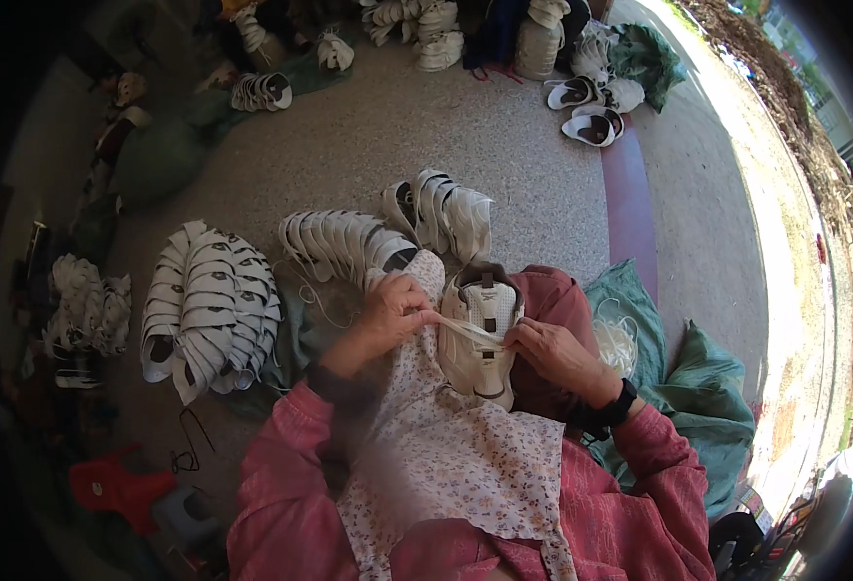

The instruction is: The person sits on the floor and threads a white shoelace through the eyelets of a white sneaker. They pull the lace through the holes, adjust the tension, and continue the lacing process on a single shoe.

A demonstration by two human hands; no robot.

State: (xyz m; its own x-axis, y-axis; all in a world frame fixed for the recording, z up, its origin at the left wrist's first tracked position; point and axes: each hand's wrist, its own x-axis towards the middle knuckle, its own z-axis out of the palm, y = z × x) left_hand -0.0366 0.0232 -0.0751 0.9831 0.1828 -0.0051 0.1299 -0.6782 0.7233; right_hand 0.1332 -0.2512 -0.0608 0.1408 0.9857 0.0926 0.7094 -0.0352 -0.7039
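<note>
On my lap rests a white shoe upper [462, 360] with a perforated tongue [491, 302] and a brown collar. A cream shoelace [470, 331] is stretched across it between my two hands. My left hand [395, 315], left of the shoe upper, pinches one end of the lace. At the shoe's right side, my right hand [549, 351] grips the other end, its fingers curled close against the upper. Under the shoe lies my floral apron [465, 436].
Nested stacks of white shoe uppers [212, 305] lie to the left, with another row [341, 242] ahead. A bundle of white laces [616, 341] sits on a green sack [702, 387] at my right. A red object [117, 489] is at lower left. More uppers [593, 126] lie farther off.
</note>
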